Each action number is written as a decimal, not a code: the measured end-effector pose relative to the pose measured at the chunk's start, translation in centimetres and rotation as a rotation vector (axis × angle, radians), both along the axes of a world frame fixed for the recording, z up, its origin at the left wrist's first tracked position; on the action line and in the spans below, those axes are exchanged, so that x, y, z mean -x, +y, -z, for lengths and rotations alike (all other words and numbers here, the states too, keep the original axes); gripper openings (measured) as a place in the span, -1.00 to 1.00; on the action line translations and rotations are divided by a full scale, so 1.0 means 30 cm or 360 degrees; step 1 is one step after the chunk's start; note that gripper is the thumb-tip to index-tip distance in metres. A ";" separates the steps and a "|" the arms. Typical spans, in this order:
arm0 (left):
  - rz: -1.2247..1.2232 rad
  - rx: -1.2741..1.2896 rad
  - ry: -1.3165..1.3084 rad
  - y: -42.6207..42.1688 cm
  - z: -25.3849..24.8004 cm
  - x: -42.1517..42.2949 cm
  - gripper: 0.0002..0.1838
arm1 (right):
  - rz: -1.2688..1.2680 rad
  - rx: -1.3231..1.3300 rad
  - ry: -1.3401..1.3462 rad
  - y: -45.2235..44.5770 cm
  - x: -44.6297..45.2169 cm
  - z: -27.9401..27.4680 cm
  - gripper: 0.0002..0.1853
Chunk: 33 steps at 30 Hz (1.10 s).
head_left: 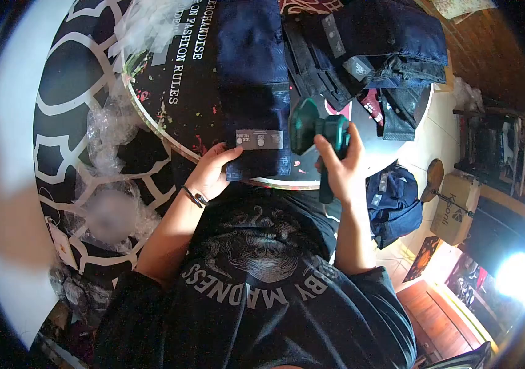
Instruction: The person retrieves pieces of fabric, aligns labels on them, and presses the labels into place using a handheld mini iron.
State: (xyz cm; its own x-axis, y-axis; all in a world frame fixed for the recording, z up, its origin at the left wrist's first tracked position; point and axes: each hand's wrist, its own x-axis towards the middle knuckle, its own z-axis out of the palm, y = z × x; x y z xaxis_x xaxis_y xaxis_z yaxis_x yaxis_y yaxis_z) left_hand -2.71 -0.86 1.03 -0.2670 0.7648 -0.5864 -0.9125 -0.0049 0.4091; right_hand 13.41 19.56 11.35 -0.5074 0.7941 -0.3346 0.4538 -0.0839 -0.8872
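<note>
My left hand (215,169) grips the lower left edge of a folded navy garment (253,80), thumb on top near a grey printed label (259,139). The garment lies lengthwise on the round table, its lower end reaching the near rim. Just right of it, my right hand (344,160) is closed around a dark green hand tool (305,126) with a broad flared head and a dark handle pointing down. Its exact kind is unclear. The head faces the garment's right edge without clearly touching it.
More folded dark garments (392,37) with grey labels lie at the table's upper right. Clear plastic wrapping (142,31) covers its upper left. The round table (179,144) has a pale rim. Bundled navy garments (392,206) and a cardboard box (455,209) stand to the right.
</note>
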 end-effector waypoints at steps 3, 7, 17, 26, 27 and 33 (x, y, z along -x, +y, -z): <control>-0.0009 -0.0040 -0.0175 0.013 -0.018 -0.004 -0.73 | -0.0114 -0.0061 0.0058 0.035 -0.047 0.001 -0.57; 0.0023 -0.0153 -0.0195 0.019 -0.030 0.001 -0.70 | -0.0090 0.0001 0.0010 0.011 -0.057 0.009 -0.56; -0.0035 -0.0221 -0.0368 0.004 0.034 0.006 -0.64 | -0.0486 -0.0553 -0.0121 -0.059 0.024 0.002 -0.50; 0.0051 0.0025 -0.0286 -0.003 0.008 0.021 -0.64 | -0.0675 -0.0630 -0.0184 -0.101 0.105 0.025 -0.46; 0.0050 0.0021 -0.0279 -0.001 0.003 0.019 -0.63 | -0.0689 -0.0655 -0.0161 -0.105 0.110 0.036 -0.47; -0.0021 -0.0177 -0.0474 -0.036 0.071 0.019 -0.61 | -0.0735 -0.0729 -0.0253 -0.135 0.138 0.080 -0.47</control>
